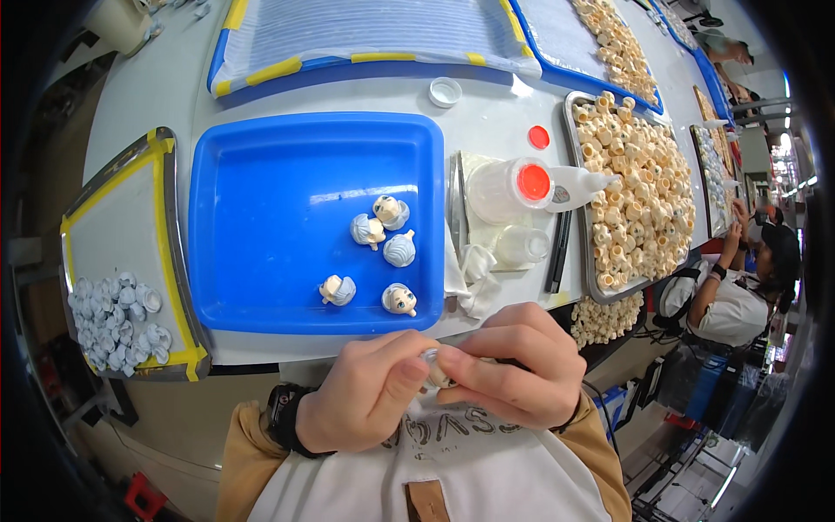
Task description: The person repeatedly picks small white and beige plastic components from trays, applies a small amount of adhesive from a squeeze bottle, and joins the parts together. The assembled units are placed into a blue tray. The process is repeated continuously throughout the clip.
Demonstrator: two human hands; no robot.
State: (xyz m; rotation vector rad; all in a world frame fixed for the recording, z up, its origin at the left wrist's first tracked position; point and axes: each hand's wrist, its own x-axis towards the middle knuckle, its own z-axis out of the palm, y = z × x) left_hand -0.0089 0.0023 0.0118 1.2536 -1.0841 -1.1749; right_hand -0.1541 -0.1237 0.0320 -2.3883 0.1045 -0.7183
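Close to my body, just off the table's front edge, both hands pinch a small doll head [432, 358] with pale grey-blue hair. My left hand [370, 387] is closed on its left side, thumb and forefinger pressed together. From the right, my right hand [522, 361] grips the same piece with thumb and fingers; most of it is hidden behind them. Ahead lies a blue tray [270, 226]. In its right half rest several finished-looking doll heads, among them one facing up [399, 299] and one showing its grey-blue hair [398, 250].
A metal tray heaped with cream head pieces [635, 191] stands right. Left, a taped tray [113, 217] holds grey-blue hair pieces [122, 317]. Between are a red-centred plastic jar [509, 190], a squeeze bottle [578, 185], a black pen-like tool [560, 252] and a cloth [474, 278]. Another person [739, 291] sits far right.
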